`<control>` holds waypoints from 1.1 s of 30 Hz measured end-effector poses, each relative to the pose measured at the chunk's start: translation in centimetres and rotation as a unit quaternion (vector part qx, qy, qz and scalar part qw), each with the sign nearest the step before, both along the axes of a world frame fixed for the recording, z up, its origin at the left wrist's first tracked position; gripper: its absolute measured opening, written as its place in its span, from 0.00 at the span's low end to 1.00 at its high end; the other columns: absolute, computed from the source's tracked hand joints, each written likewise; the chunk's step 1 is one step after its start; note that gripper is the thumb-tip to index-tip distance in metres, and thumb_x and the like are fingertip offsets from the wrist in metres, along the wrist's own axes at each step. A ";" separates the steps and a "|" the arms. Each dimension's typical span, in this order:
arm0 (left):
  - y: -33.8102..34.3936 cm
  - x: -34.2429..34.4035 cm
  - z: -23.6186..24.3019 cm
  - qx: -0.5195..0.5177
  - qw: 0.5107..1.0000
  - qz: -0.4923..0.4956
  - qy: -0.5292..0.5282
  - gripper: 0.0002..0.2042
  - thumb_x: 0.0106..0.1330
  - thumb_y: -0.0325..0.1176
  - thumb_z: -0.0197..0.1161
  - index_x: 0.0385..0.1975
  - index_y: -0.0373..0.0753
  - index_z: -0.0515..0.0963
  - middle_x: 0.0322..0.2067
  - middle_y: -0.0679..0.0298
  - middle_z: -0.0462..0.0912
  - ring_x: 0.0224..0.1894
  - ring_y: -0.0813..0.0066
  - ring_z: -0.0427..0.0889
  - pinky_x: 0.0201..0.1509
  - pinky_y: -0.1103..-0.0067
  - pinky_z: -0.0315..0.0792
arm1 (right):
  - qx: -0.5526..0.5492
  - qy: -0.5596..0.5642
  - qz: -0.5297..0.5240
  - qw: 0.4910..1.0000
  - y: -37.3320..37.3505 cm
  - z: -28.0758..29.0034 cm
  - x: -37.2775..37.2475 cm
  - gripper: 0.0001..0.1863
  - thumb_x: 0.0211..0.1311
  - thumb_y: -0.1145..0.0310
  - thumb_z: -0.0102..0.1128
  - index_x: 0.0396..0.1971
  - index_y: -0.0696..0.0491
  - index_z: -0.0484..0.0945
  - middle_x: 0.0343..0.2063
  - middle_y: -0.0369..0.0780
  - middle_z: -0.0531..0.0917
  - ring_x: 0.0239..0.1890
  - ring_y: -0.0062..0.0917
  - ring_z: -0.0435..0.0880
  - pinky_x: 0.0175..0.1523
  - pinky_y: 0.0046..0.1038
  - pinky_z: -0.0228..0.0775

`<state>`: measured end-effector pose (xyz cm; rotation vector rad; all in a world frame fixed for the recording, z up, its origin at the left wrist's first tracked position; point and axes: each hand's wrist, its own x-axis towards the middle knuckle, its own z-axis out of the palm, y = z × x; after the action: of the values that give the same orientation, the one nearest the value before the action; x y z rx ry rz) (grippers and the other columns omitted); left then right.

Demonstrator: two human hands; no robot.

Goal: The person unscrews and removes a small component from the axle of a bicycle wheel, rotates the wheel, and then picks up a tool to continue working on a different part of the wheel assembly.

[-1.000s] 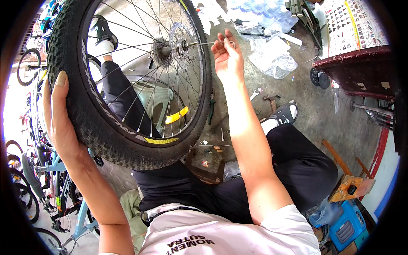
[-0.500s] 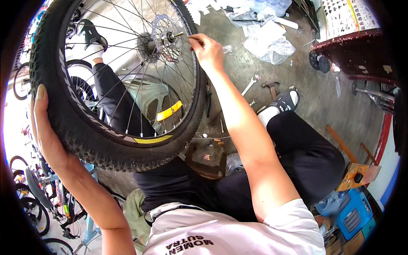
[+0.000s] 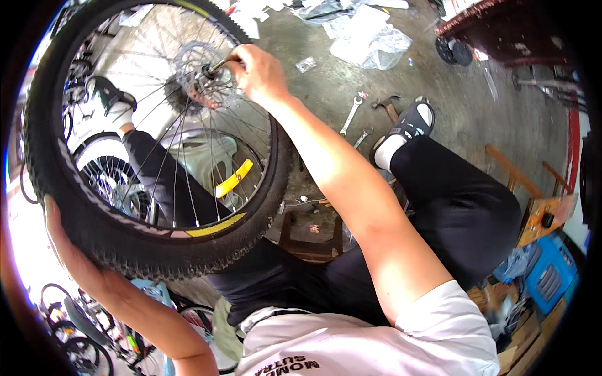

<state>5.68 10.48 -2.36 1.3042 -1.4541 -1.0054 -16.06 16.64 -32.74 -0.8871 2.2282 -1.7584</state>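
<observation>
I hold a knobbly black bicycle wheel [image 3: 153,262] tilted up at the left, with my left hand [image 3: 69,241] gripping the outer side of its tyre, fingertips partly hidden. My right hand [image 3: 254,74] pinches a thin metal axle rod [image 3: 221,62] where it sticks out of the hub [image 3: 207,73], over the silver brake disc [image 3: 213,93]. Through the spokes I see a yellow reflector [image 3: 233,178], my outstretched leg and another wheel [image 3: 110,178] lower down.
Wrenches [image 3: 351,116] and a hammer [image 3: 390,108] lie beside my right foot. Crumpled plastic bags [image 3: 370,41] are farther off. A maroon cart [image 3: 495,34], wooden stool [image 3: 533,219] and blue case [image 3: 545,272] stand to my right; bicycles [image 3: 78,332] are at lower left.
The wheel has shifted left and slightly down with my left hand. My right hand has moved left from out beside the tyre to close at the hub's rod end.
</observation>
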 end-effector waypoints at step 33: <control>2.0 -1.0 -0.6 -0.059 0.993 -0.056 -0.083 0.30 0.72 0.49 0.58 0.64 0.30 0.71 0.61 0.54 0.76 0.60 0.60 0.77 0.68 0.68 0.68 | -0.033 -0.011 0.085 0.996 0.0 -1.1 -1.7 0.13 0.64 0.55 0.64 0.41 0.48 0.84 0.37 0.43 0.86 0.46 0.41 0.85 0.50 0.45 0.76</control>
<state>4.67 12.44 -2.99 1.2540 -1.7037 -0.8850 -17.73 16.66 -33.82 -1.0339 2.0255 -1.7633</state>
